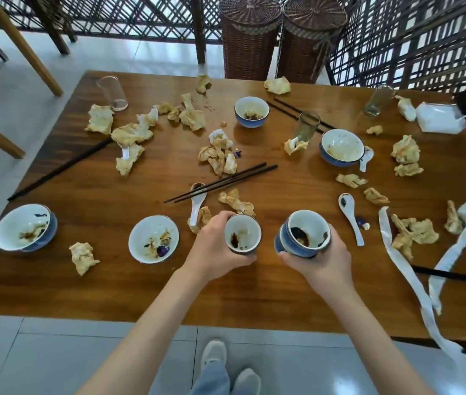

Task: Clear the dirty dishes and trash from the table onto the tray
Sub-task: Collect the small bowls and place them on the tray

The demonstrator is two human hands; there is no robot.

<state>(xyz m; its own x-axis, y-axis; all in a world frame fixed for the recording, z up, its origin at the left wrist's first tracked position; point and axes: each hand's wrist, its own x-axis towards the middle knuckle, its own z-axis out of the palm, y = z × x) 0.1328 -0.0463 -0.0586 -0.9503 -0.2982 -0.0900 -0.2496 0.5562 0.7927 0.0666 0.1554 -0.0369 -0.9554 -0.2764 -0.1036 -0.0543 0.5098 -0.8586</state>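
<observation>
Left hand (214, 246): fingers curled round small stained bowl (242, 234), held tilted above near table (254, 289) edge. Right hand (321, 259): grips blue bowl (306, 233), also tilted, just beside first. Remaining on table: four more dirty bowls, e.g. left-edge bowl (24, 228); centre chopsticks (220, 183) lying across white spoon (197, 206); crumpled napkins (219, 155) scattered throughout. Tray: cannot tell position.
</observation>
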